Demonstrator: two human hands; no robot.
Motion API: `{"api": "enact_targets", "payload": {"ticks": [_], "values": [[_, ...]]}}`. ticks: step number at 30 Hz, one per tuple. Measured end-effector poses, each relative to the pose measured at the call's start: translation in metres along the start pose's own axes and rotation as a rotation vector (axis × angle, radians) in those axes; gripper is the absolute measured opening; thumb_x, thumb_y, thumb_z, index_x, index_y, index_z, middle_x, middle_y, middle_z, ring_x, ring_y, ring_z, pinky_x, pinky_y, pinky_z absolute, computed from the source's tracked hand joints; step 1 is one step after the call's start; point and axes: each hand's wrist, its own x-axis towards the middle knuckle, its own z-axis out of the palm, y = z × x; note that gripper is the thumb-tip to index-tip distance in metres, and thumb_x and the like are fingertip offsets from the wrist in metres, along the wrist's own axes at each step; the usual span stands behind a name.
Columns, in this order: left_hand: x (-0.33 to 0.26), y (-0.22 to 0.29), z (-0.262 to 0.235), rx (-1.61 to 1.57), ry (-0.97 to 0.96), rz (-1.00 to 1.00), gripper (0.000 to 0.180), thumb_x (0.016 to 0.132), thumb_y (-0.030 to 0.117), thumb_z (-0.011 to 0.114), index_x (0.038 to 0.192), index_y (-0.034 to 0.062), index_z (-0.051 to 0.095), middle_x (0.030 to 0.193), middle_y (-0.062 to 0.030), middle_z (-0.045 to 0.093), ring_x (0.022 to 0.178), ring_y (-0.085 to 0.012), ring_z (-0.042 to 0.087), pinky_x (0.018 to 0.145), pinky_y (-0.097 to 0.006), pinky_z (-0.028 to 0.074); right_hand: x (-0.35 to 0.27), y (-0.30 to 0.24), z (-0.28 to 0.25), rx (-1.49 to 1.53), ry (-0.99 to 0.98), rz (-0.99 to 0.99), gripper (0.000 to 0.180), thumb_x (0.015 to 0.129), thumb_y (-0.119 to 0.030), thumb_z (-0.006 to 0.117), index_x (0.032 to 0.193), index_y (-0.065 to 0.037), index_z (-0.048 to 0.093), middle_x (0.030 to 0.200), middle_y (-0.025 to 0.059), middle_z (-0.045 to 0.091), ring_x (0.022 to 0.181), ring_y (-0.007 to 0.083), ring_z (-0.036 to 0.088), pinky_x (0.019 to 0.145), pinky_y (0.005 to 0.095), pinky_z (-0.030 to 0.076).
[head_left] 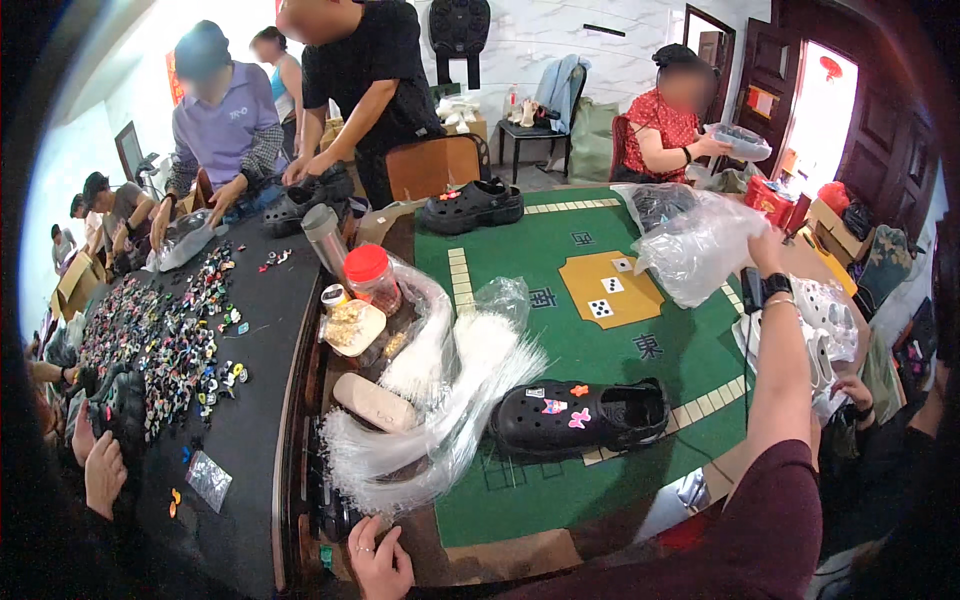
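Left hand [378,558] low at bottom edge, near body, palm down, fingers loosely curled, ring visible on one finger; forearm mostly out of view below frame. Right arm rises from lower right, dark maroon sleeve covering upper arm, bare forearm extended up and forward, nearly straight. Dark watch and thin bracelet at wrist. Right hand [765,250] raised well above and far from left hand, fingers closed in grasp, knuckles turned away from camera.

Single head-worn fisheye view, looking down and forward over the green game table [600,350] at close range. Edges bend near the rim. No second view supplied.
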Motion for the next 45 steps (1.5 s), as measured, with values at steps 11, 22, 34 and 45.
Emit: {"api": "enact_targets", "payload": {"ticks": [11, 22, 34, 45], "values": [[-0.003, 0.001, 0.005, 0.031, -0.034, -0.055, 0.028, 0.084, 0.001, 0.06, 0.111, -0.0001, 0.068, 0.123, -0.0213, 0.06, 0.117, -0.0425, 0.054, 0.099, -0.051, 0.044, 0.017, -0.029, -0.08, -0.387, -0.546, -0.21, 0.031, 0.075, -0.025, 0.07, 0.094, 0.0, 0.074, 0.094, 0.0214, 0.072, 0.091, 0.0363, 0.07, 0.082, 0.0458, 0.055], [-0.002, -0.004, 0.005, 0.002, -0.094, -0.029, 0.03, 0.079, -0.003, 0.061, 0.109, -0.0013, 0.067, 0.123, -0.0221, 0.055, 0.118, -0.0446, 0.05, 0.101, -0.053, 0.041, 0.057, -0.064, -0.323, -0.33, -0.532, -0.16, 0.026, 0.087, -0.023, 0.061, 0.092, 0.001, 0.071, 0.082, 0.017, 0.072, 0.071, 0.0204, 0.065, 0.067, 0.0399, 0.051], [-0.005, -0.008, 0.01, 0.075, -0.041, 0.022, 0.029, 0.084, -0.006, 0.058, 0.111, -0.0024, 0.067, 0.133, -0.0217, 0.056, 0.123, -0.0427, 0.05, 0.103, -0.052, 0.04, 0.072, -0.224, -0.333, -0.284, -0.3, -0.506, 0.035, 0.084, -0.029, 0.064, 0.104, -0.001, 0.072, 0.094, 0.0215, 0.073, 0.08, 0.0318, 0.069, 0.072, 0.0419, 0.054], [-0.01, -0.014, 0.006, -0.013, -0.12, -0.098, 0.033, 0.076, -0.009, 0.061, 0.107, -0.0013, 0.068, 0.136, -0.0223, 0.052, 0.126, -0.0465, 0.046, 0.105, -0.053, 0.038, 0.061, -0.374, -0.114, -0.068, -0.22, -0.894, 0.03, 0.083, -0.015, 0.058, 0.106, 0.002, 0.067, 0.099, 0.0251, 0.068, 0.098, 0.0388, 0.066, 0.088, 0.0487, 0.052]]}}
